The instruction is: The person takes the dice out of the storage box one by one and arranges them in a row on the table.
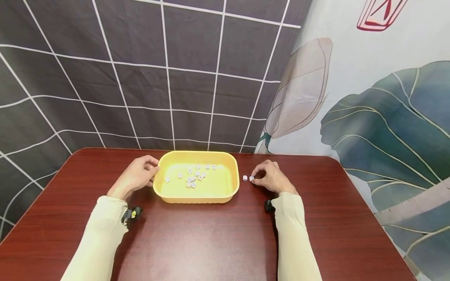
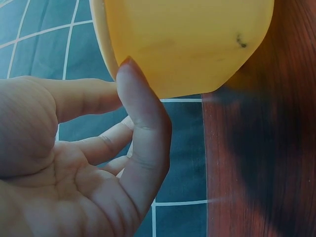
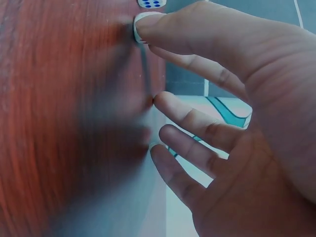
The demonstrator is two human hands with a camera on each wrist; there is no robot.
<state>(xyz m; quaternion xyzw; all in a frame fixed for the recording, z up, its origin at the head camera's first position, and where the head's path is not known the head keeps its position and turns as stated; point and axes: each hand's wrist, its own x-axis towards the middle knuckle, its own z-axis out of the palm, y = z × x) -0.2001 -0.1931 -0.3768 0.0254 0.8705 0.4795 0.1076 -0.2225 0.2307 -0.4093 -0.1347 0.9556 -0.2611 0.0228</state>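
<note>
My left hand point(image 1: 138, 173) pinches the left rim of a yellow plastic tray point(image 1: 197, 200) between thumb and index finger. In the left wrist view the thumb lies against the tray's outer wall point(image 2: 197, 54). Several white dice lie scattered on the tray's floor, one die point(image 1: 167, 179) nearest the left end. Right of the tray, my right hand point(image 1: 272, 177) pinches a white die point(image 1: 251, 178) at the tabletop, its other fingers spread. Another die point(image 1: 245, 178) sits just left of it, by the tray; in the right wrist view this die point(image 3: 152, 3) shows blue dots.
The dark red wooden table point(image 1: 197, 242) ends at a back edge just behind the tray. A grey cloth with white grid lines point(image 1: 190, 89) hangs there, and a leaf-patterned curtain point(image 1: 393, 117) hangs at the right.
</note>
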